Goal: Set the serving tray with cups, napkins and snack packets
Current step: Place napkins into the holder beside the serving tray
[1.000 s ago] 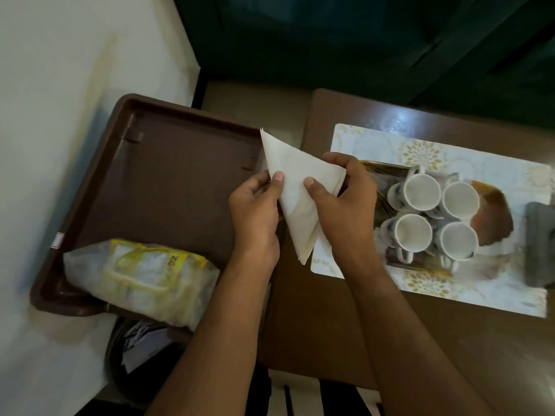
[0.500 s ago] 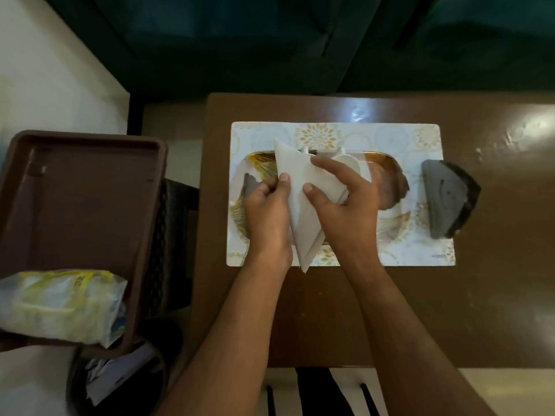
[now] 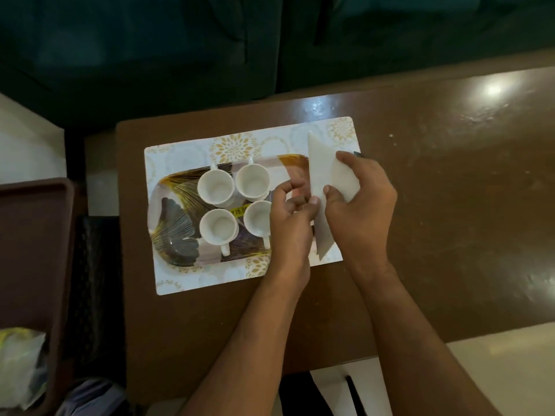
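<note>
We saw both hands at frame centre-right, over the right end of the serving tray (image 3: 168, 232). The right hand (image 3: 362, 211) gripped a folded white napkin (image 3: 322, 175) — thumb on the near face, fingers curled over its upper right edge. The napkin was a long triangle, one tip pointing to the upper part of the frame, the other toward the bottom, lying over the right end of the tray and the patterned placemat (image 3: 192, 277). The left hand (image 3: 289, 217) sat just left of it, fingers curled, thumb tip touching the napkin's left edge; we could not tell whether it actually pinched the paper, as that area was blurred.

Four white cups (image 3: 216, 187) stood upright in a two-by-two cluster on the tray's left-centre portion, close together, handles pointing outward. A yellow sticker (image 3: 238, 211) showed between the lower pair. The tray lay on the placemat, which lay on the brown table (image 3: 450, 205).

At the left edge of the frame we noted a brown plastic tray (image 3: 33, 235) — in its lower corner a clear snack packet (image 3: 18, 364) with yellow print, well apart from the serving tray.
</note>
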The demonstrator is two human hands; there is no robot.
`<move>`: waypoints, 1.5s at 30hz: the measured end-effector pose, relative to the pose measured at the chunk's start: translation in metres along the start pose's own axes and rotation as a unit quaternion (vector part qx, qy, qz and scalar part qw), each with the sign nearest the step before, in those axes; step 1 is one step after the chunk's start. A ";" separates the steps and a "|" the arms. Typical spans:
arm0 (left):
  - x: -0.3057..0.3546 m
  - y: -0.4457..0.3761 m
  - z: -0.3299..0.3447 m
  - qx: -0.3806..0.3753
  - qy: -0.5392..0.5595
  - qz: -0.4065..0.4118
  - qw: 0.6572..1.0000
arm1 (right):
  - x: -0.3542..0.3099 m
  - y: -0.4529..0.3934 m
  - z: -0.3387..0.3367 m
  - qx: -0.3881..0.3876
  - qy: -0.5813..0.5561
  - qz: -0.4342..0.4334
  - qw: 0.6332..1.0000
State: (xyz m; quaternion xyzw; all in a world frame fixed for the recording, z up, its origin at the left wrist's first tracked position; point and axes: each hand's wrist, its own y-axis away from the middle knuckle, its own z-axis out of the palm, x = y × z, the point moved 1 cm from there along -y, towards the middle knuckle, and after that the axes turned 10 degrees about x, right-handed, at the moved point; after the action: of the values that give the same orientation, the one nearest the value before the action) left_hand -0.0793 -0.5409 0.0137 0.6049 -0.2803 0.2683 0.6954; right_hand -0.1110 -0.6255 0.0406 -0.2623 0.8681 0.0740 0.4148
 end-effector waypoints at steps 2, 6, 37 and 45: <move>-0.007 0.004 0.016 -0.018 -0.003 -0.013 1.000 | 0.007 -0.010 -0.011 0.016 0.020 -0.013 1.000; -0.017 0.006 0.040 -0.037 -0.019 -0.032 0.999 | 0.015 -0.027 -0.027 0.053 0.076 -0.031 0.995; -0.061 0.004 0.066 0.026 -0.073 -0.112 0.991 | 0.053 -0.053 -0.018 0.054 0.098 -0.090 0.990; -0.068 0.004 0.065 0.021 -0.131 -0.077 0.988 | 0.057 -0.051 -0.014 0.072 0.095 -0.075 0.990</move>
State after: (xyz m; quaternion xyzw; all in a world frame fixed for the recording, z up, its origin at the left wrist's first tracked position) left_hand -0.1336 -0.6071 -0.0248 0.6691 -0.3157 0.1388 0.6583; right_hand -0.1237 -0.6963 0.0112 -0.3017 0.8847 -0.0455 0.3525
